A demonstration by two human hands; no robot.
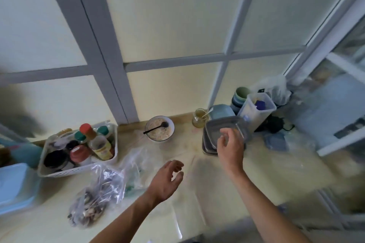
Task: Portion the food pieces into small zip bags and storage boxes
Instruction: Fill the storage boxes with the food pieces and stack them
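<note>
A: What surrounds the work area?

B: A white basket [79, 156] of bottles and jars stands at the left of the bench [246, 173]. A bowl [160, 128] with a dark spoon [156, 128] sits at the back edge, near a glass jar [199, 118]. Stacked cups [240, 96] and a tall clear container [256, 110] stand at the right rear. A blue lid [13, 185] lies at the far left.

A: Where are the task items?

B: A clear bag of food pieces [92, 203] lies front left, beside loose zip bags [138, 162]. Grey storage boxes [213, 140] are stacked right of centre.

A: State of the hands?

B: The left hand [167, 179] hovers above the bench, fingers loosely curled, holding nothing. The right hand [230, 148] reaches over the storage boxes; whether it grips the top one cannot be told because of blur.

A: Surface and room?

B: The bench is pale and glossy. Frosted panels in grey frames [110, 45] stand behind it. The bench drops off at the right, and bare surface lies between the arms.
</note>
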